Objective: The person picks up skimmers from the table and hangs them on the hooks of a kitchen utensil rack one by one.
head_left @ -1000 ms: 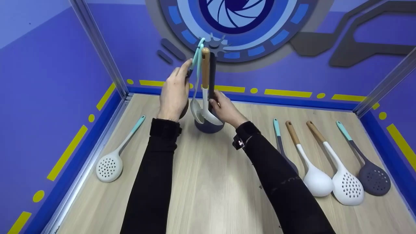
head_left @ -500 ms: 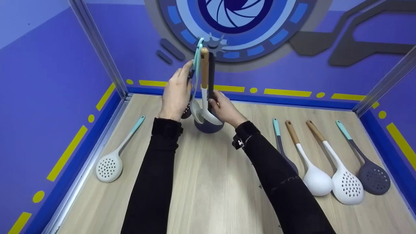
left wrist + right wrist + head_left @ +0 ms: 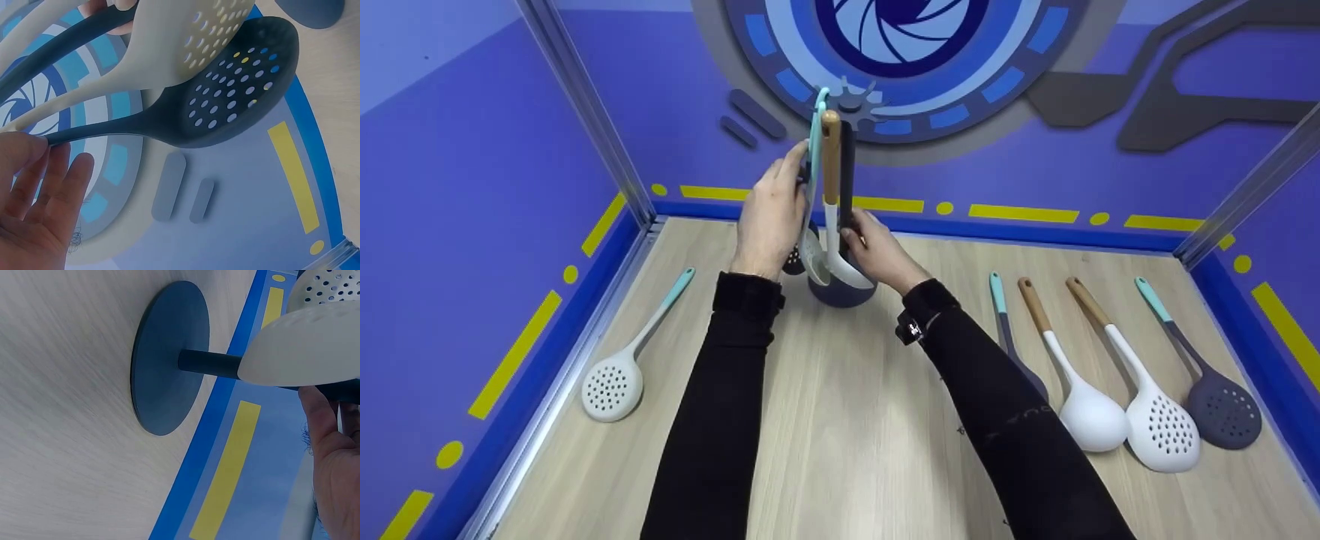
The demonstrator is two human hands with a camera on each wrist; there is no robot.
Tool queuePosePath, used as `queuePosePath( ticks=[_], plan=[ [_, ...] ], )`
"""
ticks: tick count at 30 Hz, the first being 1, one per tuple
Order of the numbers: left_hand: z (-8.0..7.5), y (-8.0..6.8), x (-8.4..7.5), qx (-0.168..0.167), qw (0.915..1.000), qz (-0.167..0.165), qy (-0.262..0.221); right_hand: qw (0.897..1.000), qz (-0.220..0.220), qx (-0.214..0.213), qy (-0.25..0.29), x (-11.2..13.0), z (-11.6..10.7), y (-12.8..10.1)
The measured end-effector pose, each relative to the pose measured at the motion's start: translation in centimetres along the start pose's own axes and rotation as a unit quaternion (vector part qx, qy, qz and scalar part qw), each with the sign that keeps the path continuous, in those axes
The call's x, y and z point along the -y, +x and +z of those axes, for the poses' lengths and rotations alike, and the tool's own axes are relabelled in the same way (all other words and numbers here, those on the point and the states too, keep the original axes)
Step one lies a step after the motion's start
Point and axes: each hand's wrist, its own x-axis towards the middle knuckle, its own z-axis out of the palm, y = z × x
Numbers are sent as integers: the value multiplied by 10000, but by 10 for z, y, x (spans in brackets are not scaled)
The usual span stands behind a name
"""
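The dark slotted spoon (image 3: 236,90) hangs handle-up beside the utensil stand (image 3: 845,217) on the counter (image 3: 840,420); left hand (image 3: 771,214) pinches its handle near the top, right hand (image 3: 877,255) grips the stand's post lower down

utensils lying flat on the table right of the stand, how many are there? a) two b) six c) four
c: four utensils lie side by side on the table right of the stand: a dark spoon, a white ladle, a white skimmer and a dark skimmer.
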Motion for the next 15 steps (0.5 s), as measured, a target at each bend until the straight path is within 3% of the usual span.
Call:
queuePosePath(
  ticks=[15],
  plan=[
    [1,0,2,17,10000,30,21,9998,-135,-118,-67,-1,1,1]
  ],
)
